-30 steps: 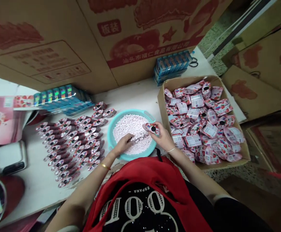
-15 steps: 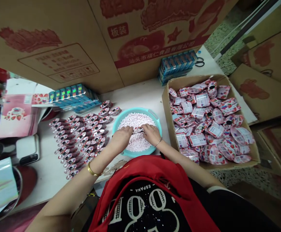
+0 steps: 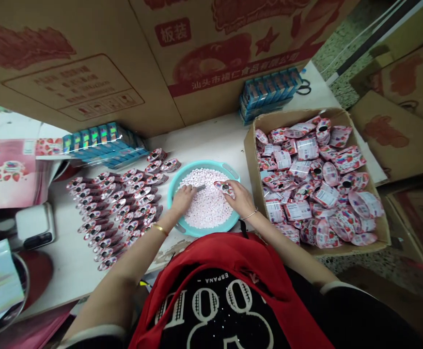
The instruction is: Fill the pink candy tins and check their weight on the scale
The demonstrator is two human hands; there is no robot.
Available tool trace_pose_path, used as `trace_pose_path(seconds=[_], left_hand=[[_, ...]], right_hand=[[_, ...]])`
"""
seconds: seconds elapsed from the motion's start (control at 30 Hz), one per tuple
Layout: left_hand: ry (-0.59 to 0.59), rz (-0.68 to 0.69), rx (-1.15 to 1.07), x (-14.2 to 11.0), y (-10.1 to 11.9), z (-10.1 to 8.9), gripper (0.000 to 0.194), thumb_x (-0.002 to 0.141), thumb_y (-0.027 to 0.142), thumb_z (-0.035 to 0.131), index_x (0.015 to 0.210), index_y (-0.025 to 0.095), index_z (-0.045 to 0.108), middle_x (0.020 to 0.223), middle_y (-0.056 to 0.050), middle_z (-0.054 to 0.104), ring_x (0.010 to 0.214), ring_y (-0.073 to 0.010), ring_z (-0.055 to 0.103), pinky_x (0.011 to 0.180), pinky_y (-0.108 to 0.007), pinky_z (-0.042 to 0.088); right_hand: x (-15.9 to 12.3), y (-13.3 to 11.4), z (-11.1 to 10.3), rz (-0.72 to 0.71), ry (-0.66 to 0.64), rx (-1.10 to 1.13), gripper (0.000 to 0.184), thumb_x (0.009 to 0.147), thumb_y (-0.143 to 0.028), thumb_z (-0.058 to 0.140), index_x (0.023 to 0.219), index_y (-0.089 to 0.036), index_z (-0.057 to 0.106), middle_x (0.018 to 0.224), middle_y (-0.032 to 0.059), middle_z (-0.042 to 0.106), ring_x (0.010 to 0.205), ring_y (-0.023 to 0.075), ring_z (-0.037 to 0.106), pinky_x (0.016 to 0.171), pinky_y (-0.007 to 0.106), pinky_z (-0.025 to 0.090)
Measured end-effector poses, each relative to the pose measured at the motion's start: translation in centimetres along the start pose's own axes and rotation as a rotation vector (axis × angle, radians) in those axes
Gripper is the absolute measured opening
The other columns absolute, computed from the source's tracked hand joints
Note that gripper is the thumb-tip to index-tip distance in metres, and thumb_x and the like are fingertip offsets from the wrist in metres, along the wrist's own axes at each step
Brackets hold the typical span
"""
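Observation:
My right hand (image 3: 242, 199) grips a pink strawberry-print candy pouch (image 3: 224, 188) above the right side of a teal plastic basin (image 3: 211, 164). My left hand (image 3: 182, 199) rests over the basin's left side, pinching a small metal scoop (image 3: 199, 187) whose tip points into the pale pink candies (image 3: 209, 208). Those small candies fill most of the basin. Both hands stay above the pile, and my fingers hide part of it.
Rows of filled pouches (image 3: 117, 208) lie left of the basin. A cardboard box of pouches (image 3: 252, 169) stands to the right. Blue packs (image 3: 102, 143) and scissors (image 3: 305, 87) sit behind, under large overhanging cartons (image 3: 87, 72).
My hands came together over the basin with the pouch between them, then moved apart again. The pouch is back in my right hand, and the view has shifted slightly.

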State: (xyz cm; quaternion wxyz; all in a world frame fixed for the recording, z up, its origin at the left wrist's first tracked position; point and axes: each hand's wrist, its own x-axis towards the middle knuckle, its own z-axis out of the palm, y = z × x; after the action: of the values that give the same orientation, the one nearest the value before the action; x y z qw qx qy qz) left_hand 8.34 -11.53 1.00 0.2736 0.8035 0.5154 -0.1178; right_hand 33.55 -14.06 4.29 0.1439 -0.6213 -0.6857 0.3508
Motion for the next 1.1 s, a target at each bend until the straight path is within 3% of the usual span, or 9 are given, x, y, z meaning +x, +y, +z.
trace_pose_path(seconds=[0.1,0.2,0.37,0.5,0.73,0.83,0.93,1.1], left_hand=[[-0.06,0.107,-0.098,0.1,1.6,3.4,0.026,0.091,0.013,0.042,0.108,0.018,0.061,0.106,-0.011,0.06,0.103,-0.0235,0.053,0.093,-0.037,0.044],[-0.091,0.172,-0.199,-0.5,3.5,5.7,0.026,0.089,0.011,0.043,0.106,0.018,0.062,0.104,-0.01,0.062,0.101,-0.023,0.054,0.094,-0.037,0.045],[-0.074,0.187,-0.369,-1.5,4.4,6.6,0.041,0.08,0.002,0.044,0.116,0.018,0.058,0.109,-0.008,0.063,0.102,-0.0193,0.057,0.097,-0.035,0.047],[-0.021,0.2,-0.471,-2.8,3.0,4.0,0.034,0.086,0.013,0.048,0.119,0.018,0.055,0.11,-0.008,0.063,0.102,-0.0184,0.058,0.094,-0.034,0.048],[0.068,0.217,-0.404,-5.2,1.4,-4.0,0.029,0.091,0.02,0.047,0.119,0.019,0.054,0.107,-0.009,0.061,0.103,-0.0209,0.056,0.092,-0.037,0.047],[0.019,0.169,-0.176,-4.9,2.7,-6.6,0.023,0.091,0.017,0.046,0.11,0.018,0.058,0.103,-0.01,0.06,0.101,-0.0227,0.056,0.09,-0.037,0.048],[-0.029,0.094,0.04,-4.4,4.9,-7.9,0.025,0.089,0.009,0.04,0.103,0.016,0.059,0.099,-0.011,0.059,0.098,-0.0237,0.056,0.086,-0.038,0.048],[-0.017,0.099,0.145,-4.5,8.0,-9.5,0.027,0.09,0.008,0.036,0.098,0.014,0.061,0.095,-0.014,0.06,0.094,-0.0248,0.057,0.082,-0.04,0.047]], right_hand=[[0.1,0.3,-0.5,0.018,0.054,0.064,0.038,0.089,-0.027,0.054,0.125,-0.017,0.052,0.123,0.013,0.062,0.111,0.0261,0.06,0.095,0.038,0.047],[0.2,0.3,-0.7,0.039,0.103,0.157,0.036,0.087,-0.029,0.056,0.122,-0.018,0.055,0.12,0.0118,0.064,0.11,0.0261,0.061,0.094,0.038,0.048],[0.3,0.4,-0.4,0.027,0.075,0.161,0.035,0.087,-0.029,0.056,0.12,-0.019,0.055,0.119,0.0112,0.064,0.107,0.0255,0.062,0.092,0.037,0.048],[0.5,0.6,-0.1,-0.009,0.029,0.056,0.037,0.089,-0.029,0.053,0.124,-0.017,0.053,0.122,0.0124,0.063,0.109,0.0257,0.061,0.092,0.037,0.048],[0.7,-0.4,0.8,-0.071,-0.055,-0.038,0.04,0.083,-0.017,0.056,0.123,-0.019,0.056,0.124,0.0115,0.062,0.112,0.0285,0.057,0.095,0.041,0.044],[0.7,-1.4,1.4,-0.098,-0.103,-0.073,0.041,0.082,-0.016,0.057,0.123,-0.019,0.056,0.125,0.0116,0.061,0.113,0.0288,0.056,0.095,0.041,0.043],[0.5,-2.3,1.9,-0.101,-0.133,-0.1,0.041,0.082,-0.015,0.058,0.122,-0.02,0.057,0.124,0.0121,0.061,0.112,0.0294,0.055,0.093,0.042,0.042],[0.2,-2.4,2.5,-0.092,-0.153,-0.092,0.04,0.083,-0.013,0.057,0.122,-0.021,0.057,0.122,0.0121,0.061,0.11,0.0284,0.056,0.091,0.041,0.043]])
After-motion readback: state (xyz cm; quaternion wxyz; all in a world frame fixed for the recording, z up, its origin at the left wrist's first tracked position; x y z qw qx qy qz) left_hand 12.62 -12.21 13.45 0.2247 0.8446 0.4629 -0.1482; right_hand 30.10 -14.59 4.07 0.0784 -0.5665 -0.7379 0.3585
